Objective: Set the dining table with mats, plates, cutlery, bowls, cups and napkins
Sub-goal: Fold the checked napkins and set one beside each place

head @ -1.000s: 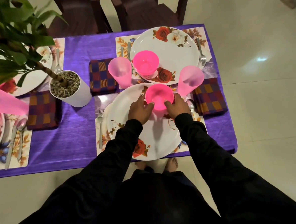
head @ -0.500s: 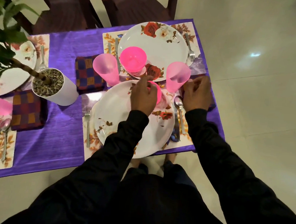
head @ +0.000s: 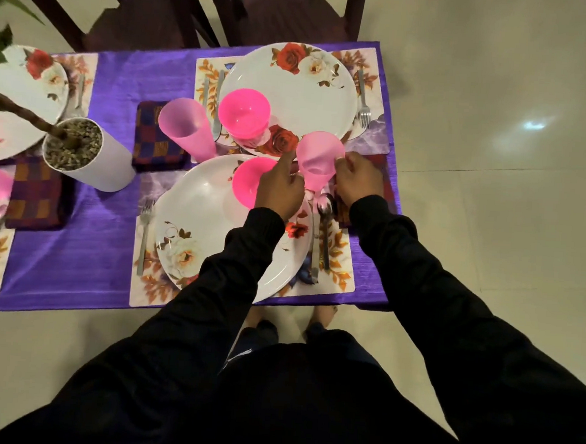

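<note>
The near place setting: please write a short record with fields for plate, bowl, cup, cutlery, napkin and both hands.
plate: white floral plate on the mat
bowl: pink bowl on the plate's far part
cup: pink cup, upright, between both hands
cutlery: fork left of the plate; spoon right
napkin: checked napkin, mostly hidden by the right hand
left hand: index finger touches the cup
right hand: fingers at the cup's side
</note>
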